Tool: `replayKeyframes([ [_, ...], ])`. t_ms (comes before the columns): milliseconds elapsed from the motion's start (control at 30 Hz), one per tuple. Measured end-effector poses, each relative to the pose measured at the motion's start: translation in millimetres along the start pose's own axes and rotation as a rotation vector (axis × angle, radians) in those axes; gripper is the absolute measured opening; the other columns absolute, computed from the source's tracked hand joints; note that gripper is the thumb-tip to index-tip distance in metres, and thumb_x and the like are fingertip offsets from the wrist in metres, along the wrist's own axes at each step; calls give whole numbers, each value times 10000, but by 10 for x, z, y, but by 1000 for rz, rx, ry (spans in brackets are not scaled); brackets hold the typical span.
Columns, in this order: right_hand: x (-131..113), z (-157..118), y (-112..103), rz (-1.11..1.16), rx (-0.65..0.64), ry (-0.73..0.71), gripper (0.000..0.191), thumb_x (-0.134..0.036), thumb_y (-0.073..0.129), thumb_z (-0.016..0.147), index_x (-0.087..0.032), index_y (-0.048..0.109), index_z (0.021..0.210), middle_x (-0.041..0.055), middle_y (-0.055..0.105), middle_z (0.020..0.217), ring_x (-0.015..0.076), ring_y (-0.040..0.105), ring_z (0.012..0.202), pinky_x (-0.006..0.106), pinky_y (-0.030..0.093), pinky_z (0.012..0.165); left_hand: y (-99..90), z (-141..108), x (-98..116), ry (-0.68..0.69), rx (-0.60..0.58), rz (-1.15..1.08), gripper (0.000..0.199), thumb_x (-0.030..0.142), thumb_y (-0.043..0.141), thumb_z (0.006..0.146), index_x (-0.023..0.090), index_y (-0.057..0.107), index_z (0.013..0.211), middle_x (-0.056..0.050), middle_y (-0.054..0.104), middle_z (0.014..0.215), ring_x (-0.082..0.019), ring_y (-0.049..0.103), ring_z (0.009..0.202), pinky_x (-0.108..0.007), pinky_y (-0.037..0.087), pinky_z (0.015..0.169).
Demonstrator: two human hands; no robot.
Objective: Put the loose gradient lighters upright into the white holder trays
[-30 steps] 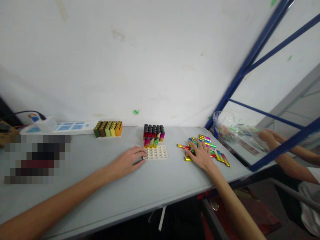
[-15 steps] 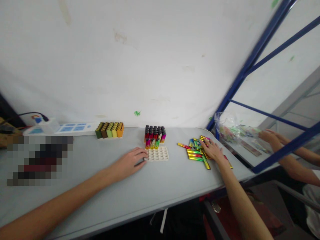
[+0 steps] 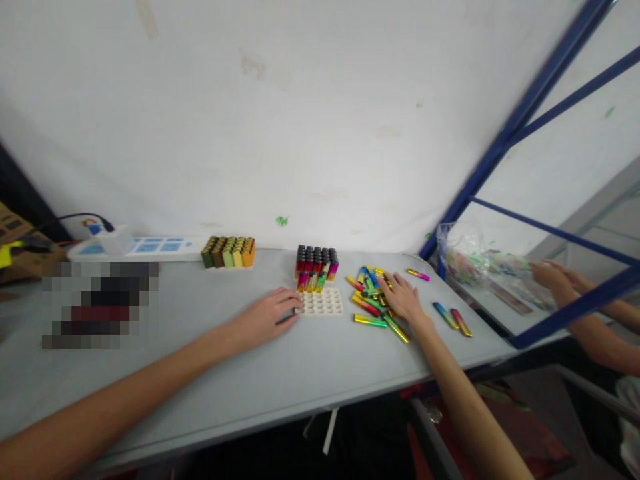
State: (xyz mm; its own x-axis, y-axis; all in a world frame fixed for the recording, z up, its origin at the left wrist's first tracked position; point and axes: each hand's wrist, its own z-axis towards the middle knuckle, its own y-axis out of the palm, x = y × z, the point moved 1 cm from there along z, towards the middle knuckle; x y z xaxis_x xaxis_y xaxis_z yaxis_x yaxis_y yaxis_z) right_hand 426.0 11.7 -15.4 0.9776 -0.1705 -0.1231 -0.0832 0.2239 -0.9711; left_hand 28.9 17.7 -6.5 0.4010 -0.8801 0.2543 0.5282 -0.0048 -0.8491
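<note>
My left hand (image 3: 273, 313) rests on the table with its fingertips at the left edge of a white tray with round slots (image 3: 327, 302). Its thumb and fingers are apart. Dark-topped, colourful lighters (image 3: 317, 262) stand upright in the tray's back part, with a short row of them in front. On the right, my right hand (image 3: 404, 299) lies with spread fingers over the right side of a loose pile of shiny coloured lighter bodies (image 3: 369, 307). Its palm and fingertips hide part of the pile.
A second block of green, brown and orange lighters (image 3: 230, 253) stands at the back left, beside a power strip (image 3: 165, 245). Blue metal bars (image 3: 480, 160) rise at the right. Beyond them are another person's hands (image 3: 553, 273) and a plastic bag (image 3: 463, 257).
My right hand has moved left, and the pile has shifted left with it. Several pieces now lie apart to its right. My left hand stays by the tray. The view has shifted slightly.
</note>
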Motion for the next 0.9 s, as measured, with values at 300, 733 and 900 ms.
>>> replayKeyframes([
  [300,-352,-88,-457,262,-53,-552,381,-476,497,998,-223,720,1176,125,672,1234,260,618,1169,419,463,1059,-7,6,9,8,21,-7,173,224,535,992,204,656,1114,-80,655,1187,-222,601,1139,-389,484,1060],
  [733,-809,-22,-558,427,61,-539,255,-436,634,932,-236,660,1087,52,735,1013,211,681,908,362,529,859,-29,-4,37,-2,26,-38,169,220,538,991,209,657,1110,-87,657,1176,-223,608,1124,-392,496,1041],
  [900,-1262,62,-682,435,98,-633,289,-462,663,923,-240,723,1099,63,734,985,211,670,864,362,529,848,-45,5,67,-7,2,-20,172,215,529,992,200,650,1113,-95,650,1161,-223,607,1117,-385,503,1030],
])
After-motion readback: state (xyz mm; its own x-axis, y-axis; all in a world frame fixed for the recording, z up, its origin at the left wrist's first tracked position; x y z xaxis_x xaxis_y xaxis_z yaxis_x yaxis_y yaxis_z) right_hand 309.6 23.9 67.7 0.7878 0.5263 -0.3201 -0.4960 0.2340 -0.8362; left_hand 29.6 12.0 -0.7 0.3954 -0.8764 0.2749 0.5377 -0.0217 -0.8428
